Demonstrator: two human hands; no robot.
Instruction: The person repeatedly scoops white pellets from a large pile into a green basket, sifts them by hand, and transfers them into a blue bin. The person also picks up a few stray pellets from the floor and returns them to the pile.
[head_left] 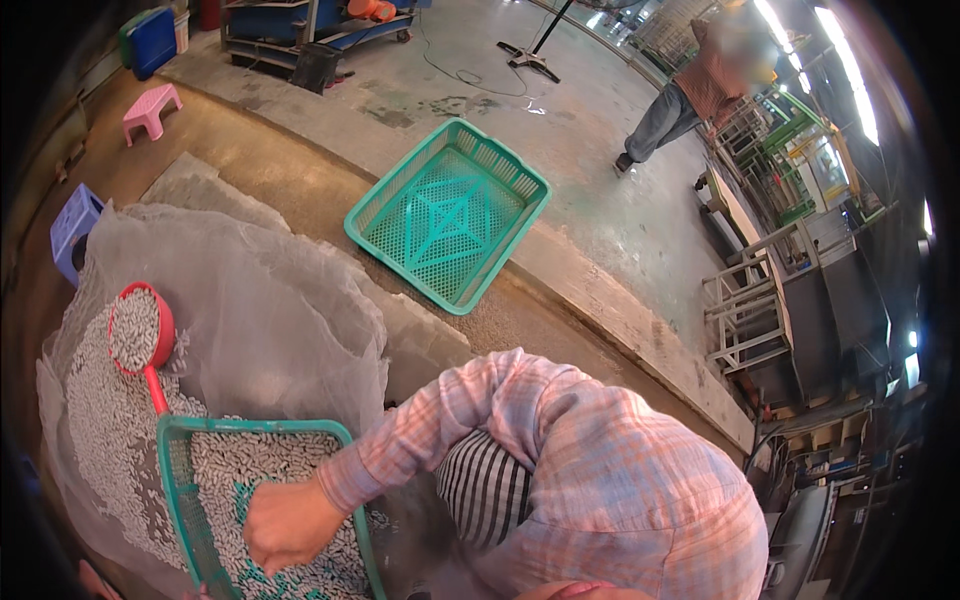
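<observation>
My right hand [290, 525], in a plaid sleeve, reaches down into a green plastic basket [255, 427] partly filled with small pale-grey pellets [270, 455]. Its fingers curl down among the pellets, and whatever they hold is hidden. Teal patches show between the pellets near the hand. At the bottom edge, bits of skin that look like my left hand [200, 593] show by the basket's near left side; its fingers are mostly cut off. A red scoop [165, 330] full of pellets rests on a loose pellet heap [95, 430], its handle toward the basket rim.
A translucent sheet [250, 300] lies under the heap. Beyond it stands another green basket [450, 215] with its latticed floor bare. A pink stool [152, 108] and a purple stool [75, 230] stand left. Another person [690, 100] walks at the far right near benches [760, 300].
</observation>
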